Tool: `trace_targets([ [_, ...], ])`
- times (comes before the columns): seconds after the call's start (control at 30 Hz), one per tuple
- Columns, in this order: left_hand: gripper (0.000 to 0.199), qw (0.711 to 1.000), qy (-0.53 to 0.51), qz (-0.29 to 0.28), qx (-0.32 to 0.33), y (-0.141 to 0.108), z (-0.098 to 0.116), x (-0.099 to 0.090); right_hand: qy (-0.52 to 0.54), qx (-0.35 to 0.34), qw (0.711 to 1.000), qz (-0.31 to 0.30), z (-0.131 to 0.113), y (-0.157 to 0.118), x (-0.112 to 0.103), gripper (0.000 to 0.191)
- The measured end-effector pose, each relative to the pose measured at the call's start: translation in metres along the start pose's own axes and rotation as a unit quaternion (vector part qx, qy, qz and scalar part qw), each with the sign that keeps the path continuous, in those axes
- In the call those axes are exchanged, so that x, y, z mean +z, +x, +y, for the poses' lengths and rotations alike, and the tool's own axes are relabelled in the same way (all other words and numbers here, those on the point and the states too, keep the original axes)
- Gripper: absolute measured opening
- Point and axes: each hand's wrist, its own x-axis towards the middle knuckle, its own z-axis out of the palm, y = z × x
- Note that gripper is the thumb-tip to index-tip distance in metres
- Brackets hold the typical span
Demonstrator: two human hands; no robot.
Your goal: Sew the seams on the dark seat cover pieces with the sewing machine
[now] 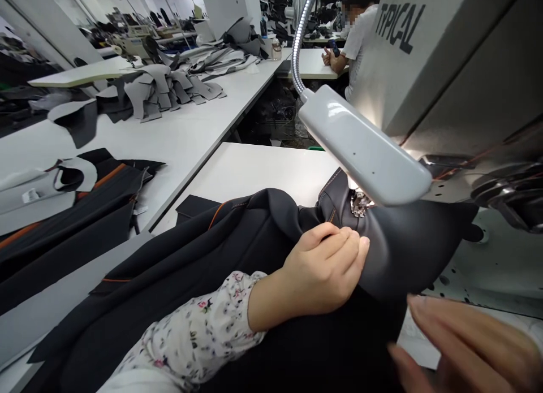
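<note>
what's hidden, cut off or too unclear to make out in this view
All in the head view:
- Left hand: its palm side, and the dark fabric beneath it, are hidden by the hand itself.
- Right hand: blurred, and cut off by the frame edges.
- Upper needle area above the presser foot: covered by the lamp.
- White label at far left: any print is too small.
</note>
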Motion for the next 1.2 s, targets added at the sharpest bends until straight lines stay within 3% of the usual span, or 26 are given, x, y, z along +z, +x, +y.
trace_targets([
  [0.1, 0.032, 0.999, -0.019, 0.01, -0.024, 0.002, 0.003, 0.0, -0.139, -0.029, 0.989, -0.043, 0.014, 0.019, 0.022, 0.065],
  [0.17, 0.032, 0.999, -0.015, 0.01, -0.03, 0.004, 0.005, 0.001, -0.137, -0.044, 0.988, -0.056, 0.027, 0.029, 0.036, 0.058],
  [0.23, 0.029, 1.0, -0.005, 0.008, -0.024, 0.005, 0.006, 0.002, -0.117, -0.053, 0.991, -0.031, 0.037, 0.034, 0.043, 0.059],
  [0.83, 0.02, 0.992, -0.052, 0.112, -0.01, 0.012, -0.007, 0.033, -0.053, -0.088, 0.994, 0.034, 0.067, 0.06, 0.051, 0.049],
  [0.97, 0.016, 0.986, -0.057, 0.154, -0.008, 0.011, -0.01, 0.041, -0.052, -0.08, 0.995, 0.043, 0.072, 0.062, 0.053, 0.042],
  [1.2, 0.017, 0.985, -0.059, 0.165, 0.007, 0.008, -0.012, 0.047, -0.015, -0.055, 0.997, 0.045, 0.083, 0.062, 0.057, 0.036],
])
